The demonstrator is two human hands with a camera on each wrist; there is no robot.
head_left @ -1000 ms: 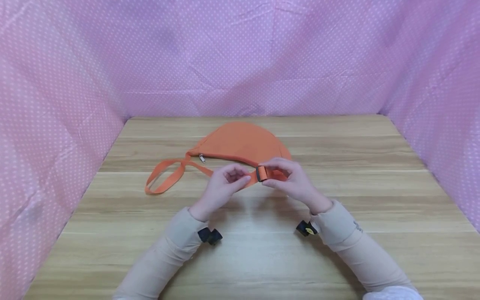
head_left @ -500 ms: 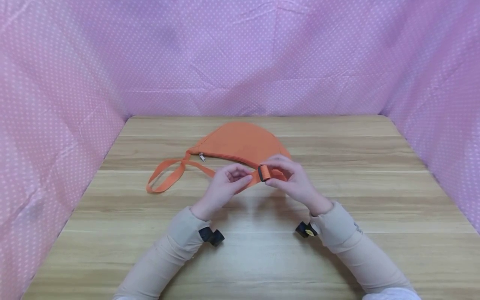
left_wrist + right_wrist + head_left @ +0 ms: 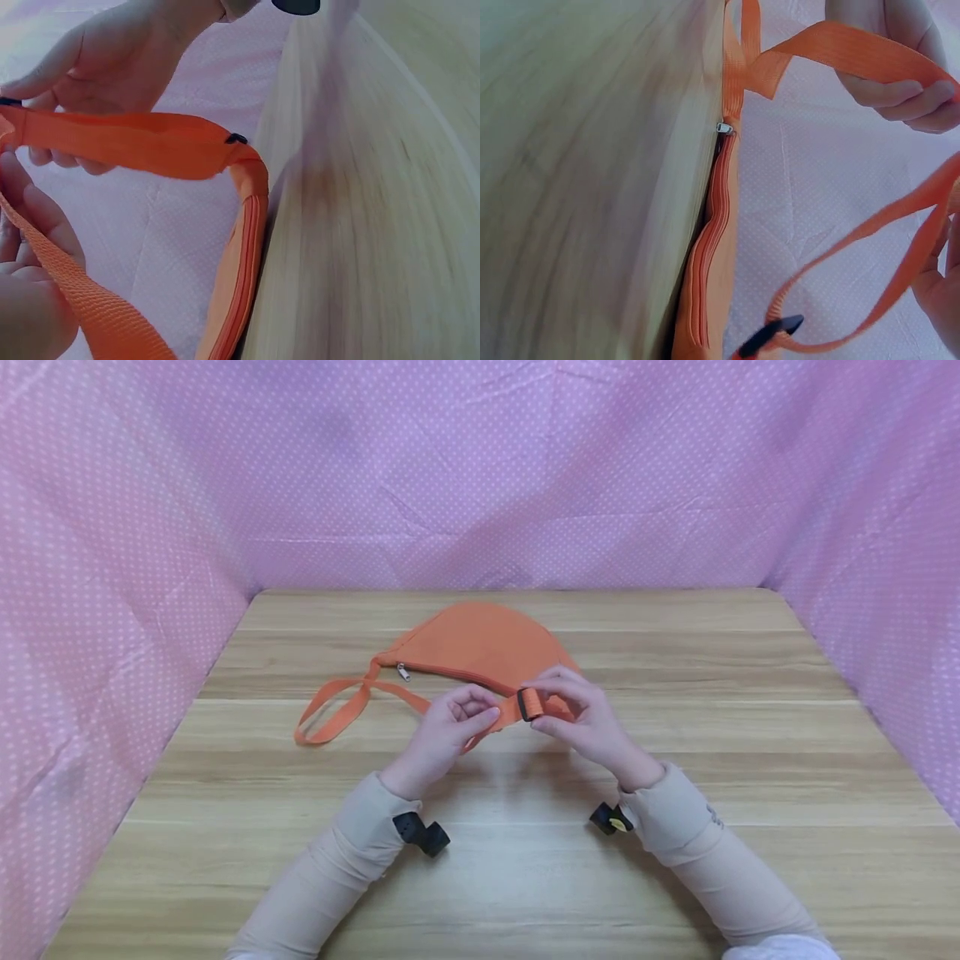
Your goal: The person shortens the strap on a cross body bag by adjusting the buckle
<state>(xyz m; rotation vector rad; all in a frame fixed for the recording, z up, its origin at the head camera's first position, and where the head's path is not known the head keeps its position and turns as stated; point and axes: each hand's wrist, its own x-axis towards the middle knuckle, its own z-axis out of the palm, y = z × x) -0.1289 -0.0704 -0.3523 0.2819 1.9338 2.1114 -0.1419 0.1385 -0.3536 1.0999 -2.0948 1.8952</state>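
An orange half-moon waist bag (image 3: pixel 480 643) lies on the wooden table, its zipper side toward me. Above the table, my left hand (image 3: pixel 442 735) pinches the orange webbing strap (image 3: pixel 510 714) between thumb and fingers. Just to the right, my right hand (image 3: pixel 592 722) pinches the strap at the black slide buckle (image 3: pixel 526 704), where the webbing bulges in a small loop. A short stretch of strap runs between the hands. In the right wrist view, the strap forms a long narrow loop (image 3: pixel 862 232) near the right hand, and a metal zipper pull (image 3: pixel 724 128) sits at the bag's far end.
To the left of the bag, a loop of the same strap (image 3: pixel 330 727) rests on the wooden table (image 3: pixel 480 877). Pink dotted cloth (image 3: pixel 480 477) hangs around the back and both sides. A small black camera (image 3: pixel 422 833) is strapped at the left wrist.
The buckle has shifted slightly to the right along with the right fingers. A fold of strap now shows below the left fingertips. The bag stays nearly in place.
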